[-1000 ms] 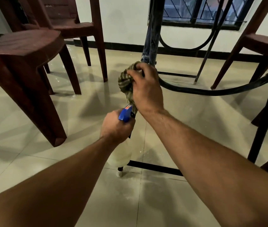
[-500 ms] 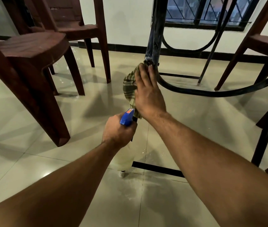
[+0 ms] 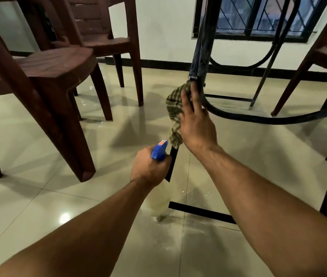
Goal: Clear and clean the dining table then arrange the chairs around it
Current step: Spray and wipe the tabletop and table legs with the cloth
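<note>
Two hands busy: right hand, fingers straight, presses checked olive cloth against black metal bench leg; left hand grips blue-nozzled translucent plastic spray bottle just below the cloth.

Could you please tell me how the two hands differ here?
The left hand grips the spray bottle, fingers curled; the right hand presses the checked cloth against the table leg, fingers straight. The left hand sits lower in view than the right hand. Both handle cleaning tools.

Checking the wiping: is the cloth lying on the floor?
No, the right hand presses the cloth against the table leg, above the floor.
</note>
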